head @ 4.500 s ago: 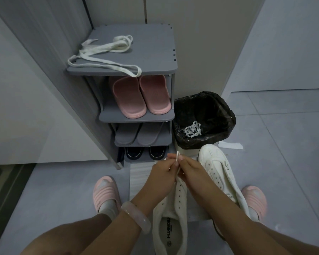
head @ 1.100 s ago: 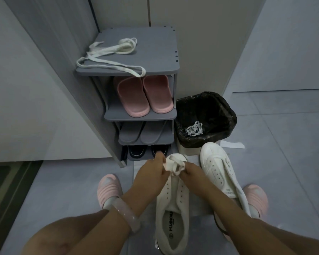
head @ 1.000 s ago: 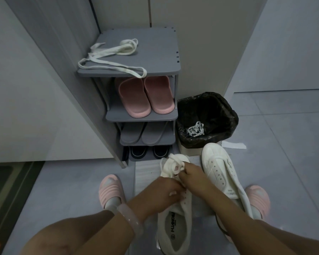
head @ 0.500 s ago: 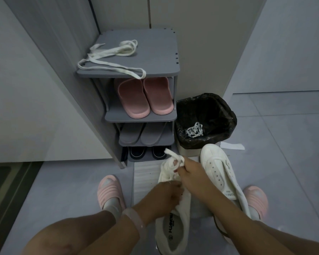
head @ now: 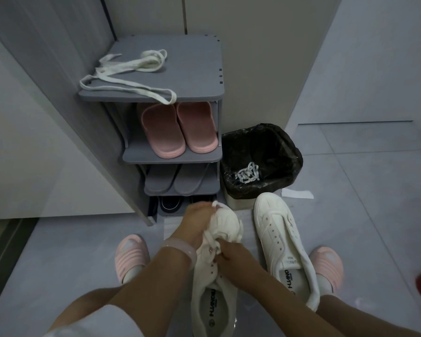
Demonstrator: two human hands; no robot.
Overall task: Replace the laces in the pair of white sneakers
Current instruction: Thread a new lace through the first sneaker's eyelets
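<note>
1. Sneakers lie on the floor: left hand (head: pixel 197 221) grips a bunched lace (head: pixel 215 216) at the near sneaker (head: pixel 216 283) toe, probably to draw it out.
2. Right hand (head: pixel 231 255) pinches lace at the eyelets.
3. Second sneaker (head: pixel 283 242) lies laceless beside.
4. Bin (head: pixel 260 161) holds a discarded lace (head: pixel 247 175).

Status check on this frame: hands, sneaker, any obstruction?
Left hand grips lace at toe. Right hand pinches lace at eyelets. White leather sneaker half unlaced. Nothing in the way.
</note>
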